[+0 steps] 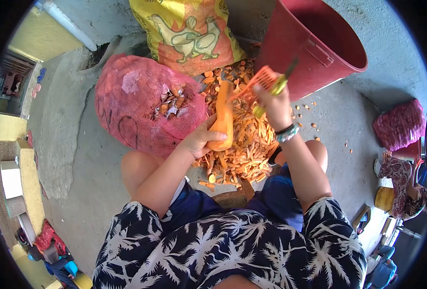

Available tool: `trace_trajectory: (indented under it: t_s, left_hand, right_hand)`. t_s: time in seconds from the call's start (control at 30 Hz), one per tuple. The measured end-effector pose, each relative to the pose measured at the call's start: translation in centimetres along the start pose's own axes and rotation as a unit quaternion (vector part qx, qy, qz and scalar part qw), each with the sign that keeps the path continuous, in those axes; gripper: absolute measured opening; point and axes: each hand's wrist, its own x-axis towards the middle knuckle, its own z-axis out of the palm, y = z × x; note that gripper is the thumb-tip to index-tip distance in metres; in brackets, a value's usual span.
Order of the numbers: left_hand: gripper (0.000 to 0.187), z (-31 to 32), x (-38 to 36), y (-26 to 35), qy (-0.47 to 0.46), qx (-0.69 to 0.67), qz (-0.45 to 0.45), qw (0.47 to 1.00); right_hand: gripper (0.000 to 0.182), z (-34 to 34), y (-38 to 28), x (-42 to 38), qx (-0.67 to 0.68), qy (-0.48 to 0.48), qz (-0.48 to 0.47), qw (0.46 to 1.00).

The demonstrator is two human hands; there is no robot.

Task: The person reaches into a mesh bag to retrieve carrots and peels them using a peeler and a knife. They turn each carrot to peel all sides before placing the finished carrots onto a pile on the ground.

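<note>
My left hand (206, 139) is closed round the thick lower end of a large peeled carrot (226, 115), which points up and away from me. To its right, my right hand (274, 103), blurred by motion, grips an orange slotted plastic peeler (257, 83) and a yellow-handled knife (280, 85) with a dark blade. The peeler's tip comes close to the carrot's upper part. Under both hands lies a heap of carrot peelings (249, 139) with some cut-off carrot ends, spread on the concrete floor between my legs.
On the left sits a pink mesh sack (141, 108) of carrots, torn open at one side. A yellow sack with printed chickens (189, 36) stands ahead, beside a tall red bin (302, 53). Purple-pink bundles (400, 125) lie far right. Other people are at the right edge.
</note>
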Motion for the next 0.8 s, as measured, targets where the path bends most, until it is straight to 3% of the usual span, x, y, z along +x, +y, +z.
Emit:
trace_trajectory:
  t_s: [0.03,0.1,0.17,0.23,0.3,0.37,0.43,0.53,0.57,0.63,0.7,0.8]
  left_hand:
    - [0.067,-0.1,0.0,0.0,0.001,0.001,0.000,1.000]
    - [0.074,-0.3,-0.4,0.0,-0.051,0.100,-0.030,0.993]
    - [0.080,0.2,-0.9,-0.4,-0.027,0.099,-0.024,0.994]
    - [0.085,0.3,-1.0,0.1,-0.045,0.146,-0.011,0.988]
    - [0.085,0.1,-1.2,0.6,-0.050,0.131,-0.018,0.990]
    - [0.085,0.0,-1.0,0.5,-0.058,0.104,-0.025,0.993]
    - [0.081,-0.1,-0.8,0.7,-0.025,0.084,-0.029,0.996]
    - [0.076,0.1,-0.7,0.9,-0.077,0.020,-0.057,0.995]
    - [0.076,0.2,-0.8,0.7,-0.081,0.021,-0.061,0.995]
    - [0.074,-0.1,-0.9,0.8,-0.115,0.019,-0.044,0.992]
    - [0.074,-0.3,-0.9,0.5,-0.104,0.000,-0.040,0.994]
    - [0.074,-0.4,-0.7,0.4,-0.058,0.036,-0.059,0.996]
  right_hand:
    - [0.029,0.9,0.3,-0.9,0.005,-0.058,-0.009,0.998]
    - [0.033,1.4,-0.1,-0.6,-0.064,-0.078,-0.044,0.994]
    - [0.032,-1.3,1.3,3.3,-0.102,0.026,0.000,0.994]
    - [0.031,-5.7,3.4,7.8,-0.139,0.164,-0.138,0.967]
    - [0.029,-6.6,1.3,7.7,-0.019,0.206,-0.025,0.978]
    - [0.030,-4.4,0.1,5.4,-0.022,0.162,-0.048,0.985]
    - [0.028,-1.0,-1.0,1.7,-0.003,0.058,-0.039,0.998]
    - [0.031,-3.1,2.3,3.8,0.011,0.103,-0.033,0.994]
    - [0.029,-4.0,1.8,5.3,-0.021,0.209,-0.047,0.976]
    - [0.028,-6.5,2.0,7.0,0.106,0.184,-0.050,0.976]
    - [0.031,-3.3,-0.4,4.5,0.069,0.107,-0.054,0.990]
    - [0.038,-1.2,0.1,1.6,0.016,0.049,0.023,0.998]
